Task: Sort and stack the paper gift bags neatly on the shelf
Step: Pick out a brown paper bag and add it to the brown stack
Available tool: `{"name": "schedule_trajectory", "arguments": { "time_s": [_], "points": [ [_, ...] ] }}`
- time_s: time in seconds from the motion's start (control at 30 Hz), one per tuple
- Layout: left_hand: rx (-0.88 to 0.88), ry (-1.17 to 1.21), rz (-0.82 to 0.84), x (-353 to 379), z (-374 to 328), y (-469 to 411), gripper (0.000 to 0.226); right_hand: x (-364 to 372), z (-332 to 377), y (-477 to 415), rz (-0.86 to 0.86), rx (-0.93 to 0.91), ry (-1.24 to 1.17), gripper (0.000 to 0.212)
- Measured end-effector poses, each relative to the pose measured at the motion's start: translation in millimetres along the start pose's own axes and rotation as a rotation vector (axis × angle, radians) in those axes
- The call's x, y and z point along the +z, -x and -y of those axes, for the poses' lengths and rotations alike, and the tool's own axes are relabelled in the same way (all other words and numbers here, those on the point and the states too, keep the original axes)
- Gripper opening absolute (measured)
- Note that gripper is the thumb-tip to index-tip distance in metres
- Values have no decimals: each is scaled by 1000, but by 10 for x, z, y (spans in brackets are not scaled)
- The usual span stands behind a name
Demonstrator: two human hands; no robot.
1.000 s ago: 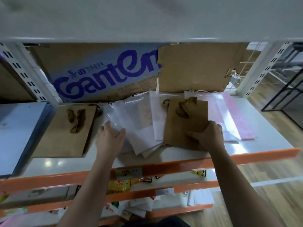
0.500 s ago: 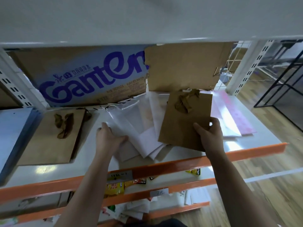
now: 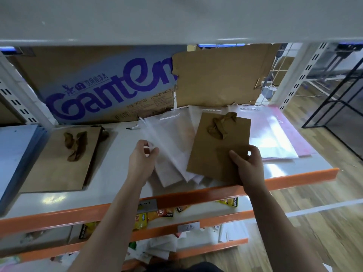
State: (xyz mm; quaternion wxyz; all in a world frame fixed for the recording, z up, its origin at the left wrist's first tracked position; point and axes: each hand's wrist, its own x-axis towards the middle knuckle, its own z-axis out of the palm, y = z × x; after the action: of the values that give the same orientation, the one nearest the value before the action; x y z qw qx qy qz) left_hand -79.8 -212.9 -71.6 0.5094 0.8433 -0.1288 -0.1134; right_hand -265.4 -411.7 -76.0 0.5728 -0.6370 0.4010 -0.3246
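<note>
Raised now, the brown bag (image 3: 216,146) hangs pinched in the right hand (image 3: 248,169) fingers. The left hand (image 3: 141,160) fingers nip a white bag (image 3: 170,138) before the box (image 3: 102,89), and tugging could spill the fan.

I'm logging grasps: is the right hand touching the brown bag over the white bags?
Touching. The head view shows the right hand pinching the brown bag at its lower right corner, thumb on top.

A metal shelving rack (image 3: 275,182) has white slotted uprights (image 3: 294,81) and orange front beams (image 3: 294,178). Its pale grey shelf board (image 3: 110,169) reflects overhead light. At the back stand a brown cardboard panel printed in purple (image 3: 98,89) and a torn plain cardboard sheet (image 3: 222,79). To the right are a light wooden plank floor (image 3: 324,232) and a black metal frame (image 3: 334,103).
</note>
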Motion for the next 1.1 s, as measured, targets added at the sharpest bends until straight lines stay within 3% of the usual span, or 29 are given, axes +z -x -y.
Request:
{"name": "schedule_trajectory", "arguments": {
  "time_s": [0.17,0.6,0.73,0.87,1.1],
  "points": [
    [47,11,11,18,-27,37,15,14,4,24,-19,-16,-6,37],
    [132,-37,-196,-470,53,102,28,164,129,124,-11,-73,-73,29],
    [125,-20,-262,-901,236,73,12,448,199,180,70,-94,-75,29],
    [116,36,-317,-1494,439,90,20,848,258,308,176,-100,-68,28],
    [44,113,-608,-2531,723,169,26,1721,423,633,216,-133,-11,18]
  ]
}}
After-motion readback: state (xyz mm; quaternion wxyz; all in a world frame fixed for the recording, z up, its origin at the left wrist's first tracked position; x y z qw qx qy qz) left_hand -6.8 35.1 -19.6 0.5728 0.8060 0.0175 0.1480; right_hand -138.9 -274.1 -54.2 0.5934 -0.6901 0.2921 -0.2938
